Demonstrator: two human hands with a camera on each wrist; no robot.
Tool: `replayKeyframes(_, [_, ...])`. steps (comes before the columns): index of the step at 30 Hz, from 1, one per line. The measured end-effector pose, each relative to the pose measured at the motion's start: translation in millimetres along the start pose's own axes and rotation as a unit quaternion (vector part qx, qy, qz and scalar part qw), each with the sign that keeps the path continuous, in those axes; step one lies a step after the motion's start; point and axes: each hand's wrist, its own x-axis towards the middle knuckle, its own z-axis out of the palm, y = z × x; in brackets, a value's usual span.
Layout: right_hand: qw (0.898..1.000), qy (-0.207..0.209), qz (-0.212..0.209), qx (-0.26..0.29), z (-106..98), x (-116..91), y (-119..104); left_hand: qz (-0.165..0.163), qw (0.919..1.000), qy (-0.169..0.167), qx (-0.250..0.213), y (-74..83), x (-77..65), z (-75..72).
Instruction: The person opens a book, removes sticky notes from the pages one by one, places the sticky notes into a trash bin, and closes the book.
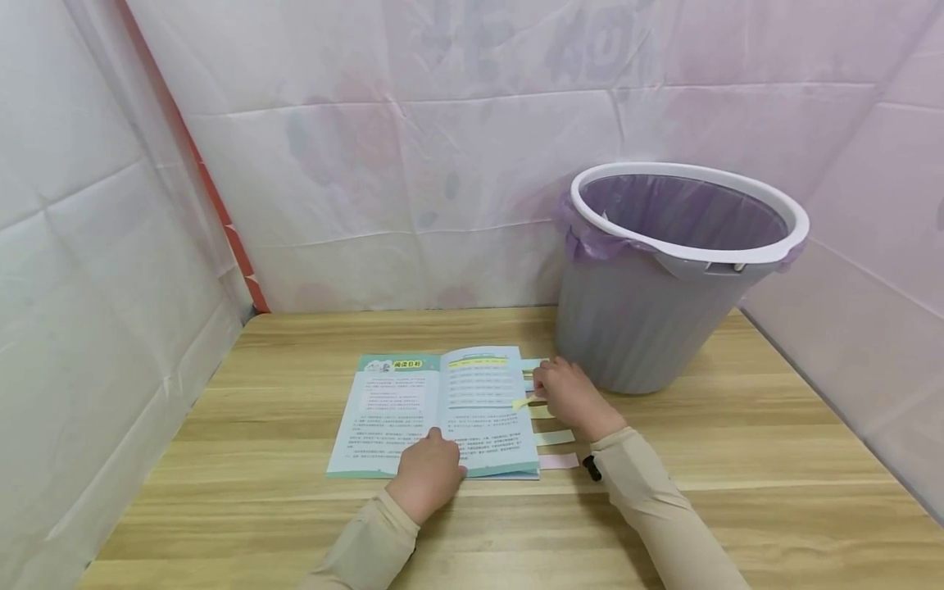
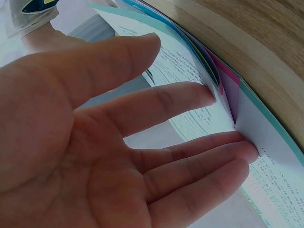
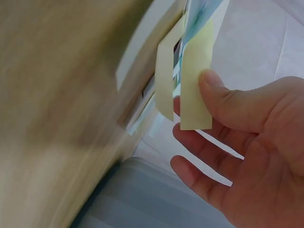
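Booklet point(image 1: 394, 406) lay open on wooden table point(image 1: 243, 508). Left hand point(image 1: 429, 474) touched pages point(image 2: 183, 69) near middle, thumb and index finger apart, other fingers close together. Right hand point(image 1: 574, 398) pinched yellow tab point(image 3: 194, 95) at booklet's right edge between thumb and fingers. Grey bin point(image 1: 627, 319) stood just beyond.

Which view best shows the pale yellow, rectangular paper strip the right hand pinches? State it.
Right wrist: the strip looms large, pinched by the right hand. Head shows it small; left wrist doesn't show it.
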Motion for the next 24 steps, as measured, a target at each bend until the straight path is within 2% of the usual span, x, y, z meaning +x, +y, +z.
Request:
replayKeyframes(9, [1.0,0.016,0.015,-0.021,5.3,-0.6,-0.2,0.002,1.0,0.003,0.007,1.0,-0.2,0.3])
replayKeyframes(14, [1.0,0.006,0.021,-0.017,4.8,0.1,0.9,0.001,1.0,0.002,0.009,1.2,0.9,0.5])
replayKeyframes(24, [0.998,0.014,0.008,0.064,3.1,2.7,4.1,-0.006,1.0,0.003,0.004,1.0,0.6,0.3])
